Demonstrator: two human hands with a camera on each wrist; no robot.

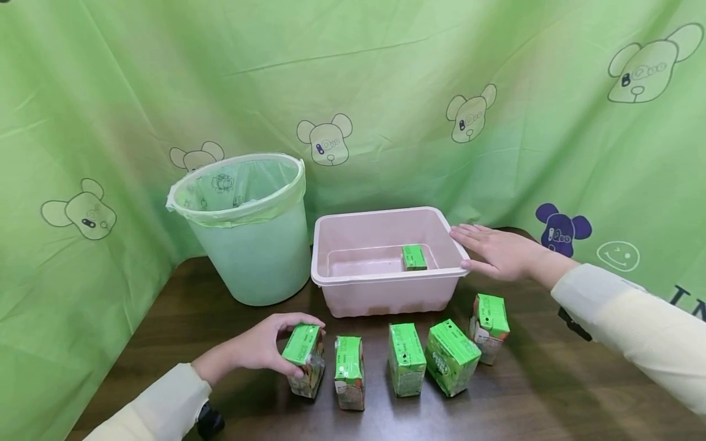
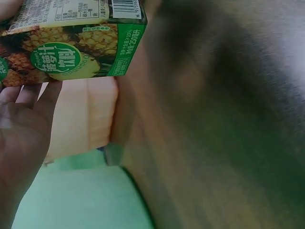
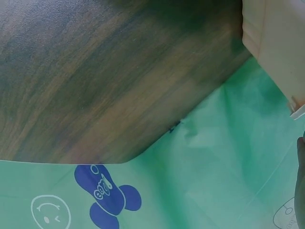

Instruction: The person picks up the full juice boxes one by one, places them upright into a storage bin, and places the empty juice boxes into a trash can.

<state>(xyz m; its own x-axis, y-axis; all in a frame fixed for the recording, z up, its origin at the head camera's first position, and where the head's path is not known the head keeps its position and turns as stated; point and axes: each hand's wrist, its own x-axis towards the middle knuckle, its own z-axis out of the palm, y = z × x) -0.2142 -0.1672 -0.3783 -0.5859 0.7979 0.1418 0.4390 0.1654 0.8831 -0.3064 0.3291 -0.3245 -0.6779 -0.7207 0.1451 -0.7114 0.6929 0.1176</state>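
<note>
My left hand [image 1: 265, 344] grips a green-topped pineapple juice carton [image 1: 303, 344] at the left of the row, thumb on the near side and fingers over the far side. In the left wrist view, pineapple pictures cover the side of this carton [image 2: 76, 52]. My right hand [image 1: 502, 254] lies with straight fingers at the right rim of a pink plastic basin [image 1: 386, 297]. Inside the basin, toward its right, sits one green-topped carton [image 1: 414, 257]. Only a sliver of the right hand [image 3: 300, 186] shows in the right wrist view.
Several more cartons stand before the basin, among them a narrow one [image 1: 350, 370], a middle one [image 1: 407, 358], a turned one [image 1: 452, 355] and one at right [image 1: 491, 324]. A lined green bin [image 1: 254, 257] stands left on the wooden table [image 1: 242, 416]. Behind hangs a green curtain [image 1: 386, 73].
</note>
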